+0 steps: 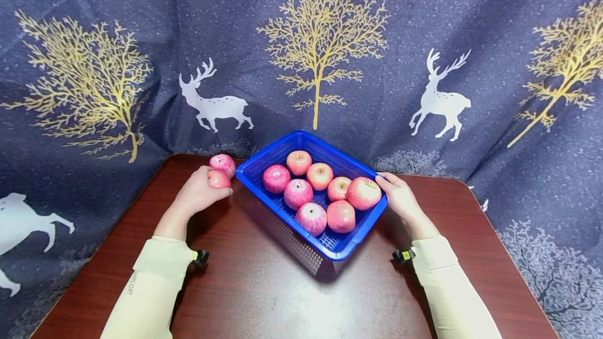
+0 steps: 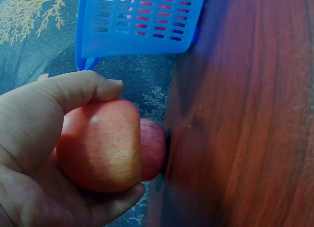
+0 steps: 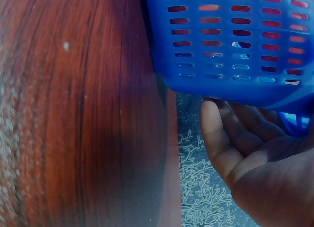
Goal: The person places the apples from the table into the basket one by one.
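Note:
In the head view, my left hand [image 1: 198,191] holds a red apple [image 1: 219,179] just left of the blue basket. The left wrist view shows thumb and fingers curved round this apple [image 2: 105,148]. Right behind it is a second, pinker apple [image 1: 223,163] on the table's far left; whether the two touch, I cannot tell. Several red and pink apples [image 1: 298,194] lie inside the blue plastic basket [image 1: 282,218], which sits turned at an angle. My right hand [image 1: 400,199] grips the basket's right corner by the rim, its fingers [image 3: 212,120] against the outside wall.
The dark red-brown wooden table [image 1: 264,297] ends at a far edge just behind the basket. A dark blue cloth [image 1: 395,25] with printed trees and deer hangs behind and beside the table. Light reflects off the near tabletop.

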`<state>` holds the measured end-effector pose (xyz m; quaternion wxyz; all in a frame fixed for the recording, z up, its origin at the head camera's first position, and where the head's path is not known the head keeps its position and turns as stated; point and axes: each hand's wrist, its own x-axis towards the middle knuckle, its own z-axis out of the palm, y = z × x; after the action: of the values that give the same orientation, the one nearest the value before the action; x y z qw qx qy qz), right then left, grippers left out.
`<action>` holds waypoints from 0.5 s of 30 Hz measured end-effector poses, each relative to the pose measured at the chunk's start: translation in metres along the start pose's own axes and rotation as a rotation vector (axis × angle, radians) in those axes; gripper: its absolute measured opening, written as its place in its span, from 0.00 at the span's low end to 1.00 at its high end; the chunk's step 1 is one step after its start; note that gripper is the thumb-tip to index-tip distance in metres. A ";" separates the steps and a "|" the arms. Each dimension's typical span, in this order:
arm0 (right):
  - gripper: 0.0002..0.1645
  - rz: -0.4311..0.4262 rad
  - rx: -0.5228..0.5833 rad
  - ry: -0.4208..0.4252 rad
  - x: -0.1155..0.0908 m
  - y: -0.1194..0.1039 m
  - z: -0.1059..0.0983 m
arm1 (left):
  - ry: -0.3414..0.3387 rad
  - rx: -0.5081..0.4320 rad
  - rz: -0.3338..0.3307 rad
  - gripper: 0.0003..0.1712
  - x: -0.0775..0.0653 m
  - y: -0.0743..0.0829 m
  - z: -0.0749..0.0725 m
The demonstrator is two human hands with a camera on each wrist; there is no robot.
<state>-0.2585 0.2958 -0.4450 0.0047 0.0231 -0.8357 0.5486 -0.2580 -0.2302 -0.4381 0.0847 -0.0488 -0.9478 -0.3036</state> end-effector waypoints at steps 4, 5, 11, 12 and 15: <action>0.30 -0.001 -0.010 0.004 0.000 -0.001 0.000 | 0.032 -0.029 -0.042 0.33 -0.002 0.002 -0.006; 0.31 -0.002 -0.016 0.003 0.000 0.000 0.000 | 0.040 -0.033 -0.054 0.33 -0.002 0.003 -0.007; 0.31 -0.005 -0.015 0.000 0.000 0.001 0.000 | 0.118 -0.085 -0.102 0.31 0.000 0.005 -0.011; 0.31 -0.005 -0.012 -0.001 0.000 0.001 0.000 | 0.131 -0.099 -0.111 0.33 0.001 0.005 -0.011; 0.31 -0.005 -0.010 -0.002 0.001 0.001 0.000 | 0.171 -0.143 -0.128 0.37 0.001 0.009 -0.012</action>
<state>-0.2591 0.2959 -0.4456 0.0055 0.0258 -0.8385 0.5442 -0.2558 -0.2300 -0.4233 0.1421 0.0321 -0.9143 -0.3780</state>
